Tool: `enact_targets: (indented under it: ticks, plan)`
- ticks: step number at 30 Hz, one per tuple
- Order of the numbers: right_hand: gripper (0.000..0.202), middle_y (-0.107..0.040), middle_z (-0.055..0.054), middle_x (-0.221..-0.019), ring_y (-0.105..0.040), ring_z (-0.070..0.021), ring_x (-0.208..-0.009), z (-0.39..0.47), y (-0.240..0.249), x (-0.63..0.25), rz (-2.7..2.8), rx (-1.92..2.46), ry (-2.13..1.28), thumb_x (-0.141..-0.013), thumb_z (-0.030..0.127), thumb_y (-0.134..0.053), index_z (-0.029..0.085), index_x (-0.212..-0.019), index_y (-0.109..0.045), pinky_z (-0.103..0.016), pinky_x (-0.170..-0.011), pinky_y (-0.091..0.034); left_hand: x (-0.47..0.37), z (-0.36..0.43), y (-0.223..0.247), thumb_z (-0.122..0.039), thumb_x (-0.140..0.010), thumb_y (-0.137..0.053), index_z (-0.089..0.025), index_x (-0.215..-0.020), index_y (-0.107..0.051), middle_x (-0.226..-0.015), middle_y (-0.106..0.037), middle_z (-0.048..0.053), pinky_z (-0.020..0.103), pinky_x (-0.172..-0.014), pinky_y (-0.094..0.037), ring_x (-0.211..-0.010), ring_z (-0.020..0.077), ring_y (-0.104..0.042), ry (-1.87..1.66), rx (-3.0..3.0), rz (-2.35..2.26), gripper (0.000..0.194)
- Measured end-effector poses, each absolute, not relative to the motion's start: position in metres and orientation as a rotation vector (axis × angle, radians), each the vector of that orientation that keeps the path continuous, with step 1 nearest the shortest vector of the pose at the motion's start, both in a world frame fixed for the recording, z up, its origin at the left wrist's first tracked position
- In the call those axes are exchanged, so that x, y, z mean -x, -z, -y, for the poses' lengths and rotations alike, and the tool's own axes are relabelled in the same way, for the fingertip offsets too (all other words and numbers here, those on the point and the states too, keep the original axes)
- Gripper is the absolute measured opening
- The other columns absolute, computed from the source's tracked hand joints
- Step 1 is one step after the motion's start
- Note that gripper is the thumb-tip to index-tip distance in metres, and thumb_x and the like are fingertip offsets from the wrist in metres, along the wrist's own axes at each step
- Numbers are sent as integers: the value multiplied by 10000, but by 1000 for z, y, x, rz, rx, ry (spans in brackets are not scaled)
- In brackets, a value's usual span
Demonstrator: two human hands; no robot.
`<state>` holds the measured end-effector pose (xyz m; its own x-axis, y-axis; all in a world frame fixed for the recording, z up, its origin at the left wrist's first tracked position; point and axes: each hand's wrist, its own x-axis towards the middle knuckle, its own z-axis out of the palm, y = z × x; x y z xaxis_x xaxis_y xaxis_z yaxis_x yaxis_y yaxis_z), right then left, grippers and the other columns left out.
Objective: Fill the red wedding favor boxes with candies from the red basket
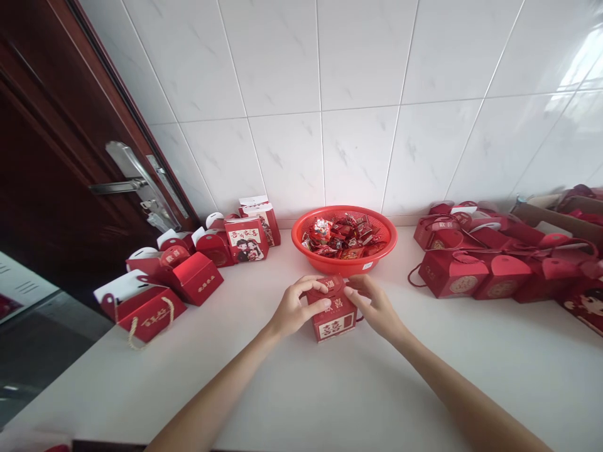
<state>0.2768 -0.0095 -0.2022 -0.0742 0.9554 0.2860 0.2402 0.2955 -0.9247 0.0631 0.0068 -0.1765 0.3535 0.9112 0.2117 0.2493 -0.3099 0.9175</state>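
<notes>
A small red box (333, 319) with gold and white print stands on the white table, just in front of a red plastic basket (308, 256) of wrapped candies (351, 235). My left hand (299, 306) is on the box's left side and top, its thumb and fingers closed round the folded top flaps. From the right, my right hand (372, 302) grips the upper edge of the same box, thumb on top. Part of a dark cord handle shows beside the box, below my right hand.
Open red boxes (153, 311) stand at the left, with upright printed boxes (247, 240) behind them. Rows of closed red boxes (455, 275) fill the right side, near a cardboard carton (556, 218). A tiled wall and a dark door (61, 113) bound the table (301, 402).
</notes>
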Motion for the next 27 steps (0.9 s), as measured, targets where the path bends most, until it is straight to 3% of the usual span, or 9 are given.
enact_targets:
  ticks: [3,6,9,14,19,21,24,27]
  plan:
    - [321,-739,-103,-1167,-695,-260,-1099,4,203,-285,1520,1096,-1086,-903,419,-496,195,-1045,-676,-439,-980,-533,-62,-7,178,-396,-739,-770,-198,-912,-706,-1280,-651,114,396,-1002,-493,-1143,273,-639,-948,-1774,-988,272]
    - [258,-773,-81,-1076,-715,-258,-1034,1,204,-290,1589,1108,-1179,-772,264,-541,191,-942,-721,-432,-948,-550,-59,-9,179,-393,-742,-771,-199,-922,-709,-1294,-646,113,395,-1018,-483,-1164,276,-634,-927,-1777,-978,272]
    - [214,-783,-58,-962,-717,-248,-928,0,208,-290,1596,1137,-1177,-679,207,-594,195,-847,-726,-429,-915,-553,-58,-11,180,-401,-746,-768,-200,-918,-710,-1296,-642,112,394,-1020,-481,-1159,275,-636,-927,-1770,-972,271]
    - [84,-694,-23,-687,-641,-194,-696,1,201,-293,1486,1150,-1199,-676,272,-604,196,-643,-606,-386,-786,-549,-60,-11,182,-408,-760,-762,-204,-932,-713,-1288,-631,108,407,-1052,-457,-1188,277,-615,-944,-1777,-983,271]
    - [206,-517,31,-550,-577,-173,-593,8,167,-306,1324,1002,-1297,-769,410,-592,221,-738,-516,-348,-683,-523,-67,-7,185,-434,-784,-755,-213,-948,-709,-1234,-632,94,394,-1044,-461,-1154,262,-619,-988,-1769,-1017,280]
    - [211,-469,51,-548,-542,-156,-572,13,153,-307,1278,896,-1307,-768,399,-650,216,-767,-545,-336,-683,-511,-73,-3,186,-445,-799,-745,-212,-955,-704,-1208,-637,93,384,-1025,-476,-1138,259,-624,-1040,-1757,-1045,283]
    - [194,-579,12,-690,-561,-154,-630,23,141,-300,1435,836,-1227,-800,372,-671,206,-863,-592,-316,-661,-496,-84,6,188,-467,-832,-720,-215,-975,-713,-1206,-636,95,377,-1035,-475,-1162,261,-616,-1126,-1774,-1087,290]
    - [126,-636,-29,-846,-582,-169,-715,33,142,-285,1839,964,-903,-837,292,-664,204,-916,-622,-302,-649,-485,-92,13,190,-476,-890,-663,-225,-1024,-729,-1199,-638,92,378,-1062,-464,-1188,254,-608,-1169,-1807,-1077,292]
